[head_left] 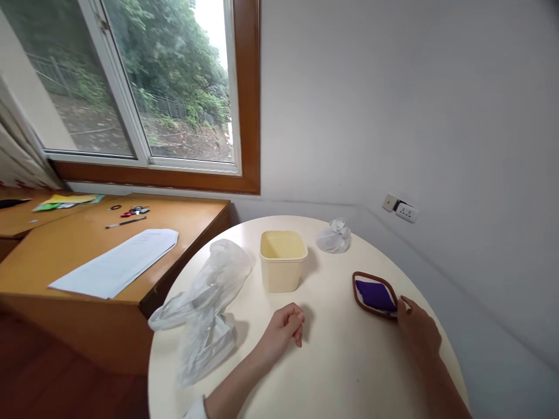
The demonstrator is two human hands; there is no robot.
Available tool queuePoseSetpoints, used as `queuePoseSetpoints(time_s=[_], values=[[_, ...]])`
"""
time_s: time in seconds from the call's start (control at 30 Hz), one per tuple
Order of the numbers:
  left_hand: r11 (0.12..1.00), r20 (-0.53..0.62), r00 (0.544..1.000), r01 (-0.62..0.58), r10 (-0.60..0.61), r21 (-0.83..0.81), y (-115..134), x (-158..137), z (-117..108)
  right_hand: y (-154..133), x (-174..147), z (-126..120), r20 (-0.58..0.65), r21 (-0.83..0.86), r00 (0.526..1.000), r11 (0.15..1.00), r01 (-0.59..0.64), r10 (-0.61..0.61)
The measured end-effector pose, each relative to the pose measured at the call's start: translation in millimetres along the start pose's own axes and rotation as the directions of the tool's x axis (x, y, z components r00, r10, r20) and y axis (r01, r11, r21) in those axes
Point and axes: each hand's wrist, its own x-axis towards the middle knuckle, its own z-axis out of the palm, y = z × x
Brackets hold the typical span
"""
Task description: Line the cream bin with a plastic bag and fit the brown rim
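My right hand [418, 329] pinches the near right edge of a brown-rimmed, rounded-square lid [357, 294] at the right side of the round table. A folded purple cloth [375, 295] lies within the rim. Over the middle of the table is my left hand [286, 329], its fingers loosely curled with nothing visible in them. Just beyond it stands a cream plastic container [282, 273], upright with its top uncovered; its bottom is hidden from view. Left of the container lies a crumpled white plastic bag [213, 297].
A knotted white plastic bag [334, 235] sits at the back of the round table [323, 372]. To the left, a wooden desk [196, 218] holds white papers [120, 262], a pen [126, 223] and keys [136, 211]. A wall socket [406, 212] is at the right.
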Motion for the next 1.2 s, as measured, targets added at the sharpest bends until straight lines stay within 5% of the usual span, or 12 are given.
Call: queuePoseSetpoints(time_s=[0.27,0.43,0.53,0.63,0.73,0.87,0.93,1.0,1.2], values=[[0.939,0.030,0.998,-0.056,0.049,0.339,70.4,-50.3,-38.3,-18.0,-23.1,-8.4,-0.141,0.062,0.988,0.996,0.066,-0.057],[0.684,-0.120,0.974,-0.044,0.190,0.728,97.2,-65.1,-107.7,-42.1,-46.5,5.3,-0.276,0.086,0.913,0.938,0.335,-0.301],[0.539,-0.225,0.947,0.069,0.228,0.840,90.8,-66.4,-155.2,-68.2,-71.3,21.1,-0.262,0.143,0.758,0.753,0.643,-0.597],[0.446,-0.298,0.933,0.183,0.202,0.876,75.5,-68.7,-189.4,-107.0,-113.3,30.7,-0.180,0.272,0.508,0.453,0.849,-0.842],[0.384,-0.298,0.940,0.219,0.162,0.897,62.3,-71.1,-202.2,-151.0,-165.0,30.9,-0.032,0.372,0.283,0.251,0.893,-0.959],[0.349,-0.270,0.947,0.197,0.173,0.916,58.7,-72.0,-197.4,-195.4,-214.5,38.7,0.018,0.482,0.138,0.129,0.867,-0.990],[0.328,-0.254,0.948,0.182,0.191,0.927,64.2,-72.9,-194.0,-207.1,-222.9,48.3,-0.004,0.507,0.118,0.100,0.856,-0.993],[0.311,-0.241,0.945,0.166,0.221,0.936,73.9,-75.0,-193.2,-212.1,-221.2,55.2,-0.038,0.553,0.153,0.107,0.826,-0.987],[0.286,-0.264,0.901,0.167,0.345,0.943,116.7,-86.6,-203.2,-196.8,-184.0,31.9,-0.088,0.794,0.396,0.176,0.582,-0.914]])
